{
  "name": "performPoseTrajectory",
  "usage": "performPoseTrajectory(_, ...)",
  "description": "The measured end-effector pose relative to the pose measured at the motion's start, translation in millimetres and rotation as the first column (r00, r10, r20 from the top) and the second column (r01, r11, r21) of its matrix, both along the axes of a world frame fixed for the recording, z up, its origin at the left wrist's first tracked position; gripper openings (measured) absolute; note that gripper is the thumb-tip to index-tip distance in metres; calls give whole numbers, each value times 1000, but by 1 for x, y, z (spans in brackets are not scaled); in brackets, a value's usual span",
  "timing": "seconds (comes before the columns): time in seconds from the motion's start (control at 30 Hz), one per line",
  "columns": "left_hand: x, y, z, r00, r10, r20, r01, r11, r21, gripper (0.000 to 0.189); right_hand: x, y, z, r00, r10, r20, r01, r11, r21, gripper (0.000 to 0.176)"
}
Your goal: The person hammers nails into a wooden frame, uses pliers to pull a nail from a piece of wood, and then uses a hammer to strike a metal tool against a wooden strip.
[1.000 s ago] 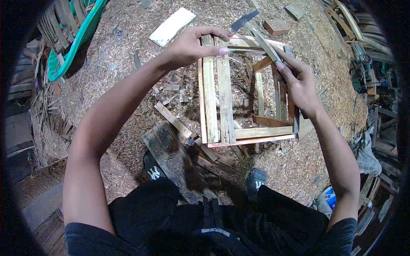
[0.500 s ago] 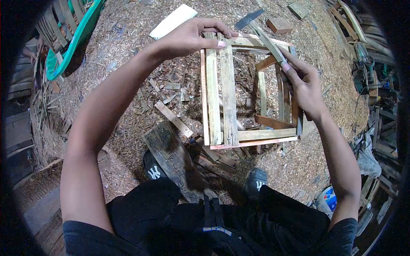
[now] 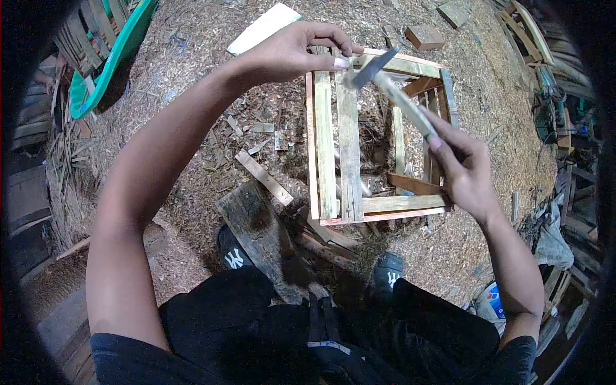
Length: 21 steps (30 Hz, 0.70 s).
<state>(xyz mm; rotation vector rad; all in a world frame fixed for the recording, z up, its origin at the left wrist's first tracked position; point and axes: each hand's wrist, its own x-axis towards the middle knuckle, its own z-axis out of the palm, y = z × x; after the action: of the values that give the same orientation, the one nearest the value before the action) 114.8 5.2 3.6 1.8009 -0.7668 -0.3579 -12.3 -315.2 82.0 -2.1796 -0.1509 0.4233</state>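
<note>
A wooden crate frame [image 3: 350, 141] of thin slats stands in front of me, open on the right part of its upper face. At its far left corner, my left hand [image 3: 314, 51] pinches the end of a slat between thumb and fingers; a nail there is too small to make out. My right hand [image 3: 463, 163] is closed round the handle of a hammer [image 3: 404, 102]. The hammer's dark head hangs just above the slat's far end, right beside my left fingertips.
A plank [image 3: 256, 231] lies between my shoes, with a small slat [image 3: 264, 178] beyond it. Wood blocks [image 3: 425, 38] and a white sheet [image 3: 264, 29] lie farther off. A green tub [image 3: 109, 70] with slats is far left, a bucket [image 3: 493, 301] lower right.
The hammer has swung left and down, from beyond the frame to the slat's far end. My right hand has moved slightly nearer; my left hand has barely shifted.
</note>
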Motion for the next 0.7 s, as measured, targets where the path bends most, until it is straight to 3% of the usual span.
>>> performPoseTrajectory(0.03, 0, -1, 0, 1000, -10, 9, 10, 1000, -7, 27, -3, -1, 2, 998, 44, -47, -46, 998, -51, 42)
performPoseTrajectory(0.07, 1, -1, 0, 1000, -10, 10, 11, 1000, -9, 27, -5, -3, -2, 996, 88, 20, -86, 992, -93, 43)
performPoseTrajectory(0.17, 0, -3, 1, 1000, 2, -31, -1, 1000, 18, 25, -5, 1, 1, 997, 76, -6, -76, 991, -111, 43)
performPoseTrajectory(0.27, 0, -3, -4, 999, 37, -13, -37, 999, -3, 38, -3, 5, 8, 995, 94, -34, -98, 979, -181, 42)
performPoseTrajectory(0.33, 1, -4, -6, 999, 16, -39, -19, 995, -102, 37, -4, 3, 6, 995, 88, -49, -95, 981, -166, 42)
performPoseTrajectory(0.43, -2, -1, -5, 985, 64, -162, -80, 993, -92, 34, -3, -2, -6, 995, 94, -32, -98, 987, -127, 42)
performPoseTrajectory(0.57, -3, -2, -5, 990, 21, -141, -38, 992, -117, 38, -2, 1, 0, 995, 95, -23, -98, 985, -140, 42)
performPoseTrajectory(0.63, -7, -4, -10, 973, 37, -229, -84, 977, -198, 35, -2, 0, 0, 996, 86, -31, -90, 985, -145, 42)
performPoseTrajectory(0.7, -11, -8, -16, 983, 100, -154, -130, 972, -195, 33, -2, -2, -3, 996, 82, -43, -87, 984, -156, 42)
